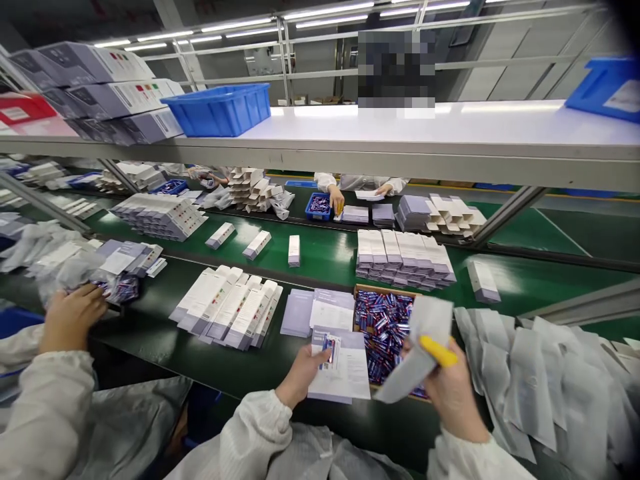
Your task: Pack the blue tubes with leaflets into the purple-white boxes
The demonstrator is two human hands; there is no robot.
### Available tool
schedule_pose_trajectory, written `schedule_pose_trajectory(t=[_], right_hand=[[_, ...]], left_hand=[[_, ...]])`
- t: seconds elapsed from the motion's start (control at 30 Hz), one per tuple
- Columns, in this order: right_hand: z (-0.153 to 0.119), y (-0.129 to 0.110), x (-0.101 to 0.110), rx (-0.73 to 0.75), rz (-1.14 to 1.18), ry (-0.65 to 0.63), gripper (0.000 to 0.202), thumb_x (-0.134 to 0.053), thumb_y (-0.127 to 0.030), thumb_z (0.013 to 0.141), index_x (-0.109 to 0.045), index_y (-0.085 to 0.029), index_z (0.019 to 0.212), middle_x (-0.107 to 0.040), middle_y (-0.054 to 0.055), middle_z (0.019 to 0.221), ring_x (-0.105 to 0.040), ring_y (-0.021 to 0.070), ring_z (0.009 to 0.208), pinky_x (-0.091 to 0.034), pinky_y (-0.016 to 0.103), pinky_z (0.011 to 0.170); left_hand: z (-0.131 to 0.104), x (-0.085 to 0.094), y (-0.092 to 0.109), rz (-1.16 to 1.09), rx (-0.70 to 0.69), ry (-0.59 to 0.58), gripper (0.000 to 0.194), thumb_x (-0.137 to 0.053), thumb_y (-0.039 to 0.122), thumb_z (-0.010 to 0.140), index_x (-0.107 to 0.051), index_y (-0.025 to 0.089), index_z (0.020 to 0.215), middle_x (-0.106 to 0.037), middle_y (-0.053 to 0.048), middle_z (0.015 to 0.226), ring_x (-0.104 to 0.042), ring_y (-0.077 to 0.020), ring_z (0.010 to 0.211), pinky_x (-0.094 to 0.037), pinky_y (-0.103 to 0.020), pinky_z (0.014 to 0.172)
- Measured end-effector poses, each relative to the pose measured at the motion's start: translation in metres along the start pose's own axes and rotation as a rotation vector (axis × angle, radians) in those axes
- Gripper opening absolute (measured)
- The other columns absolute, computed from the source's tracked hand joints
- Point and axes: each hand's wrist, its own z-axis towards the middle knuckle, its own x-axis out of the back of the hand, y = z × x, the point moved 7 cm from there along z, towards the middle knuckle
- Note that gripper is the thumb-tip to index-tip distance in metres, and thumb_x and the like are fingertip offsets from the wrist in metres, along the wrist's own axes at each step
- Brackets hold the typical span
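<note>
My left hand (303, 375) is closed on a few small blue-and-red batteries (331, 342), the thumb pressing them against a printed leaflet (353, 377). My right hand (456, 395) grips a whitish frosted pouch (432, 317), which is bent and slightly blurred. A yellow cover (439, 351) sits on one finger of that hand. Between the two hands, partly behind the pouch, stands a cardboard tray (359, 291) full of loose batteries. More leaflets (299, 313) lie stacked just beyond my left hand. Inside the pouch nothing can be made out.
Frosted pouches (537, 380) pile up at the right. White-and-lilac boxes (233, 307) lie in a row to the left, and others (400, 257) are stacked on the green belt (320, 247). Overhead runs a shelf (320, 133). Co-workers' hands (75, 317) work at left and across.
</note>
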Motion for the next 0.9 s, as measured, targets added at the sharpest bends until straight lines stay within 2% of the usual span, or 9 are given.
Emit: schedule_pose_trajectory(t=[0.07, 0.13, 0.2, 0.27, 0.4, 0.6, 0.67, 0.83, 0.9], right_hand=[[-0.018, 0.016, -0.051, -0.161, 0.145, -0.168, 0.041, -0.066, -0.035, 0.055, -0.051, -0.016, 0.088, -0.059, 0.004, 0.071, -0.058, 0.0215, 0.061, -0.049, 0.037, 0.053], [-0.024, 0.031, -0.078, -0.172, 0.088, -0.146, 0.042, -0.069, -0.029, 0.052, -0.053, -0.015, 0.088, -0.061, 0.005, 0.075, -0.059, 0.0206, 0.063, -0.049, 0.034, 0.055], [-0.021, 0.042, -0.087, -0.079, -0.047, -0.037, 0.04, -0.069, -0.026, 0.05, -0.054, -0.015, 0.086, -0.063, 0.004, 0.076, -0.059, 0.0191, 0.064, -0.048, 0.031, 0.057], [-0.016, 0.053, -0.094, -0.011, -0.158, 0.001, 0.035, -0.066, -0.026, 0.052, -0.055, -0.015, 0.083, -0.064, 0.004, 0.072, -0.059, 0.0191, 0.063, -0.047, 0.029, 0.056], [-0.01, 0.067, -0.113, 0.005, -0.279, -0.082, 0.03, -0.06, -0.029, 0.056, -0.057, -0.014, 0.082, -0.065, 0.006, 0.068, -0.06, 0.0211, 0.06, -0.047, 0.029, 0.051], [-0.012, 0.073, -0.138, 0.033, -0.327, -0.148, 0.025, -0.054, -0.033, 0.058, -0.056, -0.016, 0.076, -0.063, 0.003, 0.063, -0.057, 0.019, 0.056, -0.044, 0.029, 0.05], [-0.012, 0.072, -0.137, 0.069, -0.366, -0.106, 0.023, -0.053, -0.034, 0.055, -0.056, -0.016, 0.07, -0.061, 0.002, 0.061, -0.055, 0.0182, 0.057, -0.043, 0.028, 0.05], [-0.013, 0.075, -0.128, 0.006, -0.308, -0.108, 0.022, -0.051, -0.03, 0.046, -0.052, -0.018, 0.064, -0.055, -0.001, 0.055, -0.048, 0.0149, 0.048, -0.039, 0.028, 0.046], [-0.014, 0.079, -0.127, -0.045, -0.3, -0.138, 0.022, -0.051, -0.026, 0.042, -0.051, -0.019, 0.063, -0.054, -0.002, 0.053, -0.046, 0.0146, 0.045, -0.037, 0.028, 0.044]], left_hand=[[0.0, 0.002, 0.004, 0.024, -0.03, 0.012, 0.042, -0.071, 0.041, 0.056, -0.065, 0.01, 0.085, -0.068, -0.009, 0.08, -0.061, -0.0243, 0.077, -0.043, -0.034, 0.074], [-0.002, 0.004, 0.009, 0.066, -0.069, 0.029, 0.041, -0.069, 0.04, 0.057, -0.065, 0.01, 0.085, -0.068, -0.009, 0.08, -0.06, -0.0237, 0.078, -0.043, -0.033, 0.075], [-0.006, 0.005, 0.014, 0.132, -0.118, 0.01, 0.038, -0.068, 0.039, 0.059, -0.066, 0.011, 0.084, -0.068, -0.008, 0.079, -0.059, -0.0228, 0.078, -0.042, -0.031, 0.075], [-0.011, 0.003, 0.018, 0.214, -0.15, -0.067, 0.034, -0.065, 0.038, 0.062, -0.066, 0.012, 0.085, -0.067, -0.006, 0.077, -0.059, -0.0215, 0.075, -0.042, -0.029, 0.071], [-0.022, 0.008, 0.023, 0.358, -0.177, -0.135, 0.029, -0.06, 0.038, 0.066, -0.067, 0.014, 0.081, -0.066, -0.002, 0.072, -0.056, -0.0195, 0.069, -0.04, -0.025, 0.062], [-0.034, 0.021, 0.027, 0.354, -0.162, -0.18, 0.035, -0.057, 0.048, 0.066, -0.065, 0.013, 0.067, -0.064, -0.001, 0.065, -0.054, -0.0181, 0.069, -0.038, -0.023, 0.064], [-0.036, 0.025, 0.022, 0.212, -0.082, -0.176, 0.036, -0.058, 0.048, 0.066, -0.065, 0.013, 0.071, -0.063, -0.002, 0.068, -0.054, -0.0168, 0.068, -0.038, -0.024, 0.066], [-0.039, 0.017, -0.02, -0.4, 0.384, -0.272, 0.033, -0.059, 0.044, 0.063, -0.065, 0.012, 0.072, -0.061, -0.002, 0.062, -0.056, -0.0123, 0.06, -0.042, -0.025, 0.073], [-0.034, 0.013, -0.032, -0.403, 0.434, -0.339, 0.033, -0.062, 0.045, 0.058, -0.065, 0.013, 0.067, -0.06, -0.002, 0.056, -0.054, -0.0133, 0.053, -0.044, -0.029, 0.071]])
